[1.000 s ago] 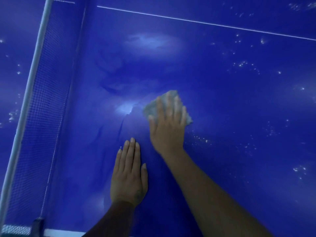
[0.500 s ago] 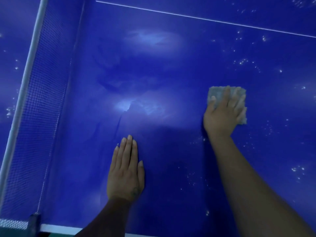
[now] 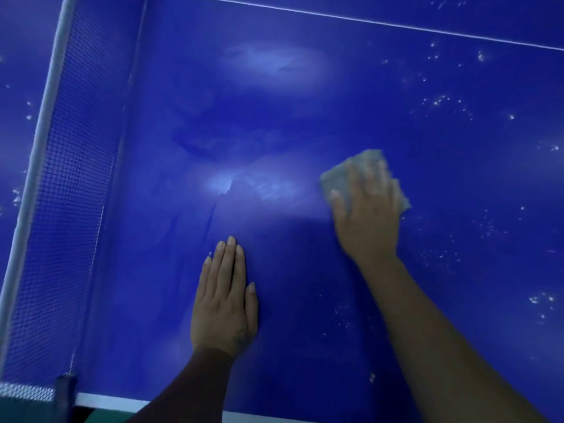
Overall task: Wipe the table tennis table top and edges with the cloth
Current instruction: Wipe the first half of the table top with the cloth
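Pressing grey cloth (image 3: 337,176) onto speckled blue table top (image 3: 305,117) with straight-fingered right hand (image 3: 367,216), resting empty left hand (image 3: 224,303) flat near blue mesh net (image 3: 67,209).

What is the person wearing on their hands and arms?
Nothing! The left hand and right hand show no gloves, rings or watch, and no sleeves show above the wrists. The left hand has a small dark mark near its wrist.

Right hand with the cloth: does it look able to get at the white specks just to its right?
Likely yes. The right hand presses the cloth flat on the table top, and the white specks lie close beside it on bare blue surface, with nothing between.
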A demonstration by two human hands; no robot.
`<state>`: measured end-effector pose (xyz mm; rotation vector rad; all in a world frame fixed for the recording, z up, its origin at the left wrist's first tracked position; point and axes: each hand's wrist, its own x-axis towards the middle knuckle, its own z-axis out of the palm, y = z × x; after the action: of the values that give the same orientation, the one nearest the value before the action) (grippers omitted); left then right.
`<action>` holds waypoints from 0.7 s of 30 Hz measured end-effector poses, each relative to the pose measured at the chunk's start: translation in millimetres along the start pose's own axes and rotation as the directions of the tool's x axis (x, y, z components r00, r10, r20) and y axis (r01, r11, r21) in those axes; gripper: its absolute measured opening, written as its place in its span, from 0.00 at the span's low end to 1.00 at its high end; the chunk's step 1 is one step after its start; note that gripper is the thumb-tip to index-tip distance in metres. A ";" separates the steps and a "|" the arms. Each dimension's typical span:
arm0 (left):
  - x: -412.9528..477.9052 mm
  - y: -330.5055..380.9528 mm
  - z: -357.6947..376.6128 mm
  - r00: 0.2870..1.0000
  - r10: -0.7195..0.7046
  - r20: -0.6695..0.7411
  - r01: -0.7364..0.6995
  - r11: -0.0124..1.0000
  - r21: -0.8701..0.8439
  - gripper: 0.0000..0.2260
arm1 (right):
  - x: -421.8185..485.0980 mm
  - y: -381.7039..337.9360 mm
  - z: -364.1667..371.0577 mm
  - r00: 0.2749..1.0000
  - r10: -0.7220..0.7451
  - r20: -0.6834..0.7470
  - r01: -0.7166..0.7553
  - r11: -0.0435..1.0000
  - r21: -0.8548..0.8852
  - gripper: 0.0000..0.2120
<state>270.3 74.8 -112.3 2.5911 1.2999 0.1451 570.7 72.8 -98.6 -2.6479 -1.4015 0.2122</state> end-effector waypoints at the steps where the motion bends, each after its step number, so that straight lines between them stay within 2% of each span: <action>1: -0.1 0.4 -0.1 1.000 -0.002 0.000 0.002 1.000 0.001 0.28 | 9.4 10.8 -4.5 0.995 0.098 -0.018 -0.098 0.995 -0.005 0.31; 4: -0.3 1.1 -0.4 1.000 -0.005 0.005 0.005 1.000 0.003 0.28 | 29.9 4.1 -9.3 0.943 0.331 -0.027 -0.329 0.943 0.046 0.32; 6: -0.6 1.5 -0.6 1.000 -0.006 0.009 0.006 1.000 0.014 0.28 | 36.8 -29.3 -5.8 0.934 0.357 -0.022 -0.355 0.933 0.064 0.32; 8: -0.7 1.8 -0.9 1.000 -0.004 0.004 0.004 1.000 0.023 0.28 | 33.3 -72.1 1.6 0.978 0.208 -0.006 -0.207 0.976 0.072 0.31; 10: -0.6 1.8 -0.9 1.000 -0.002 -0.002 0.002 1.000 0.030 0.28 | 17.9 -113.4 10.1 0.999 -0.046 0.009 0.045 0.996 0.079 0.30; 13: -1.3 1.6 0.0 1.000 -0.002 -0.014 0.002 1.000 0.019 0.28 | -13.3 -133.5 19.7 0.938 -0.343 0.054 0.339 0.937 0.083 0.30; 15: -1.4 1.0 0.8 1.000 0.002 -0.019 -0.002 1.000 0.010 0.28 | -18.2 -109.6 18.7 0.899 -0.433 0.060 0.427 0.899 0.095 0.29; 17: -1.1 -0.1 1.2 1.000 0.000 -0.016 0.000 1.000 0.005 0.28 | -8.7 -69.4 11.8 0.911 -0.407 0.070 0.402 0.912 0.077 0.29; 18: -1.2 -0.3 1.3 1.000 -0.002 -0.012 0.002 1.000 0.004 0.28 | -1.1 -45.2 6.3 0.935 -0.347 0.072 0.344 0.938 0.051 0.29; 21: -2.0 0.2 2.0 1.000 -0.006 -0.006 0.006 1.000 -0.002 0.28 | 15.4 25.7 -13.4 0.999 -0.034 0.020 0.035 0.999 -0.011 0.29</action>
<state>269.7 72.8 -114.2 2.5871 1.3093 0.1536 602.6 70.5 -91.2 -2.6358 -1.4576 0.2273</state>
